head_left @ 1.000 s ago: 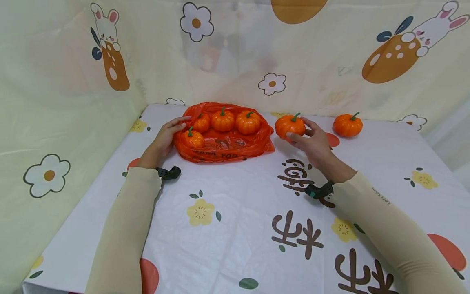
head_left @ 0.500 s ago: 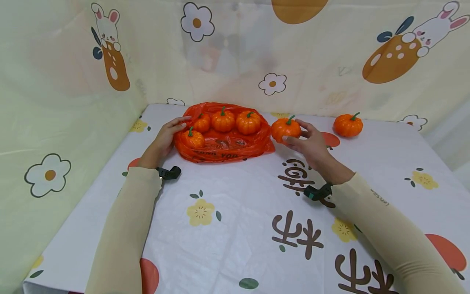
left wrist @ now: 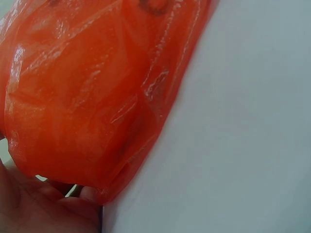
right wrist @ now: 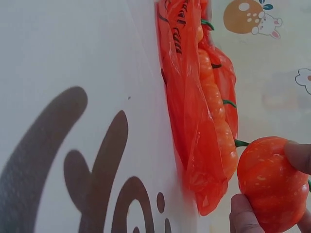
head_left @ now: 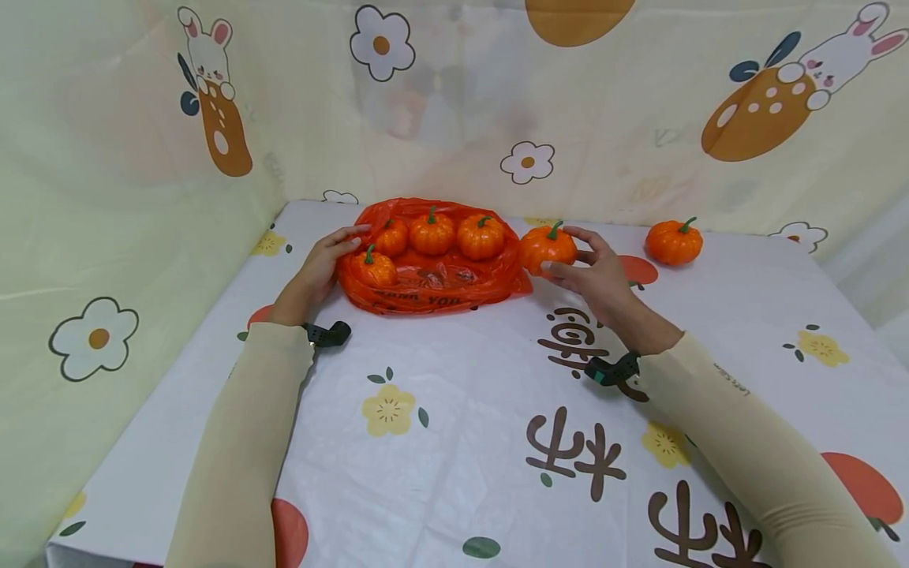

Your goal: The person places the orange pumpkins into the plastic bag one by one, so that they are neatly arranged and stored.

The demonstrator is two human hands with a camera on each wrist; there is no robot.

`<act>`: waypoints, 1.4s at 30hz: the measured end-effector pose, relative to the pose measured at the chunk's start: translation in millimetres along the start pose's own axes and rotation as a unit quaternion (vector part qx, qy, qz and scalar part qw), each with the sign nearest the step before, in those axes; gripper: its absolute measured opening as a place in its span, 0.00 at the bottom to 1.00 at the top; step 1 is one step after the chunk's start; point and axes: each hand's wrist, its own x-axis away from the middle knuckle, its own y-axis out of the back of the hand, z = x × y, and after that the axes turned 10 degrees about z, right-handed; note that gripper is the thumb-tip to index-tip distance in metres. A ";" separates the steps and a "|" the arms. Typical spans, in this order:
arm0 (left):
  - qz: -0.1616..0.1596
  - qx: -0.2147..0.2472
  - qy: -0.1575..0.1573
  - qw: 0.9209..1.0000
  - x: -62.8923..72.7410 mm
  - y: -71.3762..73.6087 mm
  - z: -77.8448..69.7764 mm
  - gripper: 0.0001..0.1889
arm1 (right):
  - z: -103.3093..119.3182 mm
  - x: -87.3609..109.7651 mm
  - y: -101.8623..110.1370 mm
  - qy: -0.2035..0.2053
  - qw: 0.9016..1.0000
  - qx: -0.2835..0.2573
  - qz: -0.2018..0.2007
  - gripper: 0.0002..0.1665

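A red plastic bag (head_left: pixel 454 296) lies spread with its mouth up at the back of the table. Several small orange pumpkins with green stems sit inside it, among them one pumpkin (head_left: pixel 432 233) at the back and another (head_left: pixel 375 269) at the left front. My left hand (head_left: pixel 317 268) holds the bag's left end, fingers over the rim; the left wrist view shows the bag's side (left wrist: pixel 87 107) against the fingers. With thumb and fingers my right hand (head_left: pixel 595 272) grips another pumpkin (right wrist: pixel 272 182), stem up, right at the bag's right edge.
One more pumpkin (head_left: pixel 674 242) stands at the back right of the table. The white printed tablecloth (head_left: pixel 440 473) covers the table. Behind and to the left hang patterned cloth walls (head_left: pixel 440 102), close to the table's back edge.
My right hand has carried its pumpkin a short way left, up to the bag's right edge. The left hand and the bag have stayed where they were.
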 end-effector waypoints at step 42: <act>0.006 0.003 0.000 1.000 2.2 -1.6 -1.8 0.21 | -0.8 -0.2 -34.2 0.003 0.998 0.007 0.069 0.45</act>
